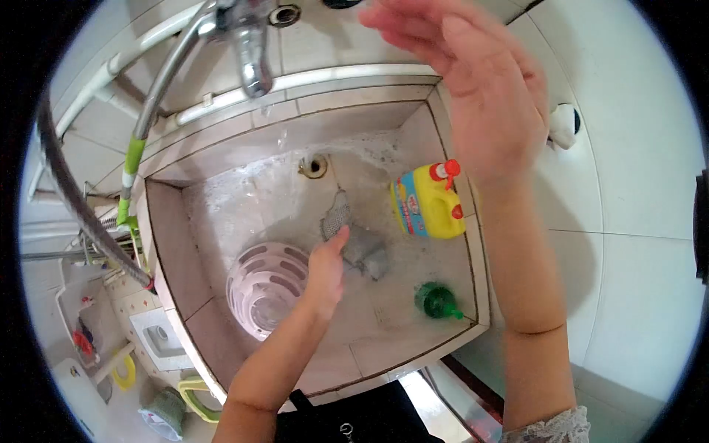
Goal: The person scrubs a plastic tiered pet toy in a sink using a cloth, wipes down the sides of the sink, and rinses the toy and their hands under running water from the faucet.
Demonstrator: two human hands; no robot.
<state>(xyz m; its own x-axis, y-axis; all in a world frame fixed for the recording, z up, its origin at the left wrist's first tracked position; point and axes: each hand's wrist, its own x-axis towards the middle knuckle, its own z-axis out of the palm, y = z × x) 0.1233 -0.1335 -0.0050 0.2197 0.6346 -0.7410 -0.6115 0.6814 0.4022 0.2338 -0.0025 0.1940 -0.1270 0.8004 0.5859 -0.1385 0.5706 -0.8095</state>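
Note:
Low in the tiled basin, my left hand (327, 269) is closed on a grey cloth (367, 252). Its upper end looks rough and speckled, and my fingers hide part of it. My right hand (487, 92) is raised over the basin's far right corner, fingers stretched out and slightly blurred, with nothing in it. A pink slotted plastic basket (255, 284) sits just left of my left hand. Below my right hand, a yellow jug (432, 201) with a red cap stands by the right wall. A green bottle (437, 300) is nearer to me.
Water falls from a metal faucet (255, 70) into the basin (166, 244), where suds lie around the drain (313, 167). A metal hose (77, 192) hangs at the left. A white pipe (310, 80) runs along the back. Beyond the left edge is a squat toilet (160, 336).

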